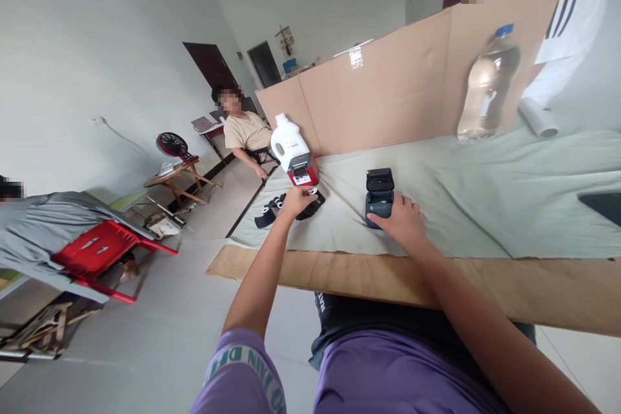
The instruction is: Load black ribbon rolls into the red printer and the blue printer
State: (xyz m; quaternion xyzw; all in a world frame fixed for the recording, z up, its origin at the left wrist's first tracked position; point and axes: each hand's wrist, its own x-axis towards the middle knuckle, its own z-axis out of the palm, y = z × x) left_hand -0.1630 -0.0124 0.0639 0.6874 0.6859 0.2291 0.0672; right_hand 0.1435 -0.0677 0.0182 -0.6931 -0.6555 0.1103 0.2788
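Pale green cloth covers the counter [485, 207]. Your right hand [402, 220] holds the small dark blue box-shaped printer [379, 197] at its near end, fingers pressed together. Your left hand [295, 199] curls over the black strap-like object [272, 210] beside the red-and-white label printer [303, 170]; whether it pinches is unclear. Nothing is lifted yet.

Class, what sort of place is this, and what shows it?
Probably a bare room used as a makeshift workspace: a cloth-covered table, a cardboard screen, and a dark device under the right hand.

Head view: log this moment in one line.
left hand: on black object beside red device | right hand: touching dark blue device | surface: cloth-covered table
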